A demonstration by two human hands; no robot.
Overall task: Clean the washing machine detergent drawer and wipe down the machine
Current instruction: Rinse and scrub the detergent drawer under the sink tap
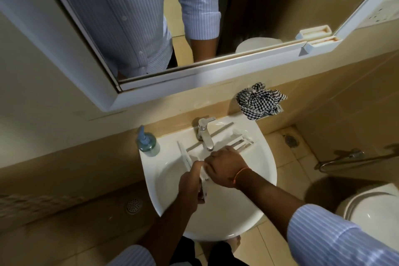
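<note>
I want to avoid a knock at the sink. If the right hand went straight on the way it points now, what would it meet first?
Most likely the tap. The right hand lies on the white drawer over the sink, fingers pointing up-left toward the spout, close ahead. Depth is unclear, so it might pass under it.

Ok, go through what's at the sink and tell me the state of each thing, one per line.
drawer: out of the machine, lying across the sink under the tap
tap: no water visible
left hand: grips the drawer's near end
right hand: rests on the drawer
cloth: crumpled, on the ledge by the wall
soap bottle: upright on the sink rim
</note>
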